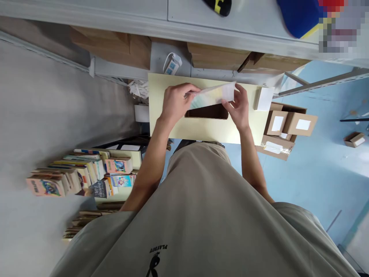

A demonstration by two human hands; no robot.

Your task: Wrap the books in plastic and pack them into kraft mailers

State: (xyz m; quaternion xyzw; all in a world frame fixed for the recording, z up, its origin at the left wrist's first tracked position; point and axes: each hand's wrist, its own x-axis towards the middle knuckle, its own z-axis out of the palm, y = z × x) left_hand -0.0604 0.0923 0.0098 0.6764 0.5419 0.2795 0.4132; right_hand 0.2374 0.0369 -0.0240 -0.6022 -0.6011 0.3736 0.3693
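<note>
The left hand [180,100] and right hand [238,109] each have a grip pinched on an end of the pale sheet [213,94]. It is up over the brown box [207,112], between the desk's [184,130] side edges. The box is still not shut, and the sheet looks not inside yet.

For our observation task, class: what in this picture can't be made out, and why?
Print on the pale piece held by the left hand and right hand: head view, too blurred to read.
Far side of the brown box: head view, hidden by that piece.
Whole shape of the black-and-yellow object: head view, cut off by the top edge.
Writing on the carton labels: head view, too small.
</note>
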